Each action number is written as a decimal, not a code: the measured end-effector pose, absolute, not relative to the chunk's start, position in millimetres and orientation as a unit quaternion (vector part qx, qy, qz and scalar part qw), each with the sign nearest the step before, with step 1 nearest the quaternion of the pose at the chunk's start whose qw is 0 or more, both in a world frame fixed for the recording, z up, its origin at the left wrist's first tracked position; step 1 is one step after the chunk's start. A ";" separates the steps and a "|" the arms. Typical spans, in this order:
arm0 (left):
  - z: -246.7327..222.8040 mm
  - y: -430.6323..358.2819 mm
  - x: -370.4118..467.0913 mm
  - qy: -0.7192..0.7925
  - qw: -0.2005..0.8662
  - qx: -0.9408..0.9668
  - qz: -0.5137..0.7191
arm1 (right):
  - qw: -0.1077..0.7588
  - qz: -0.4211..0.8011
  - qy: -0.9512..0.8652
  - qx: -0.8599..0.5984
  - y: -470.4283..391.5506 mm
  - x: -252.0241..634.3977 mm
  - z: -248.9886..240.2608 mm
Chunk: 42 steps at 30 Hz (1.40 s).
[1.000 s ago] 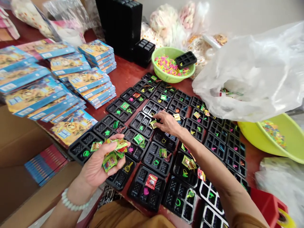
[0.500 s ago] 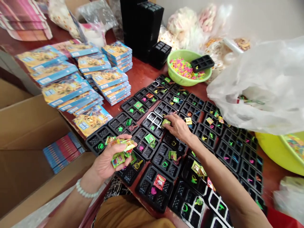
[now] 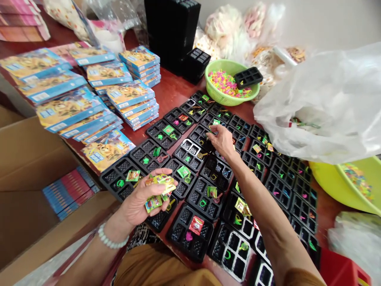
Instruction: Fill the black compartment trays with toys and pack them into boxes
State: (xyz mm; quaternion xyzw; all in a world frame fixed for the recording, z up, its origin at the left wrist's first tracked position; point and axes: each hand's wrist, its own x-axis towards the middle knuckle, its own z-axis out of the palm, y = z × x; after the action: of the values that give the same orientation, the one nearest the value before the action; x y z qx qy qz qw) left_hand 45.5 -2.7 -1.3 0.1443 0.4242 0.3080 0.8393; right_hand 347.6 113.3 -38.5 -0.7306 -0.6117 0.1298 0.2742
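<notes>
My left hand (image 3: 149, 196) is closed round a bunch of small candy packets (image 3: 160, 186), mostly green and yellow, above the near-left trays. Out over the middle of the table, my right hand (image 3: 222, 140) has its thumb and fingertips bent together above a black compartment tray (image 3: 201, 137). What they pinch is hidden. Rows of such trays hold small plastic toys, among them a green ring (image 3: 203, 203) and a yellow toy magnifier (image 3: 202, 155). Some trays also contain a packet, such as a red packet (image 3: 196, 225) near me and a green packet (image 3: 183, 172).
Stacks of blue-edged boxes (image 3: 131, 93) stand at the left, above an open carton (image 3: 26, 155). Behind the trays are a green basket (image 3: 232, 99) of small toys and tall black tray stacks (image 3: 171, 35). A white plastic bag (image 3: 321, 107) and yellow basin (image 3: 330, 182) sit right.
My right hand has moved farther back, from one tray to the tray behind it; the green packet in its fingers no longer shows. My left hand still holds its bunch. The view has shifted slightly.
</notes>
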 end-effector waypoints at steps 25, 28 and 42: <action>1.1 -18.0 89.9 0.429 0.825 0.172 0.327 | 0.331 0.613 -0.509 -0.505 -19.0 270.1 -2.7; 1.9 -15.8 91.3 0.425 0.824 0.169 0.335 | 0.358 0.632 -0.466 -0.506 -17.3 267.9 0.6; 13.3 -2.6 59.8 0.469 0.777 0.150 0.392 | 0.240 0.246 -0.601 -0.722 62.9 321.5 -29.4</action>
State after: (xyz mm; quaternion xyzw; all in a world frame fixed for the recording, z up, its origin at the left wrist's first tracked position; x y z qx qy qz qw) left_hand 59.8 -2.6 13.3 0.1499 0.4690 0.3916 0.7773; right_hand 321.5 62.9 -29.4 -0.7216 -0.6011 0.2459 0.2397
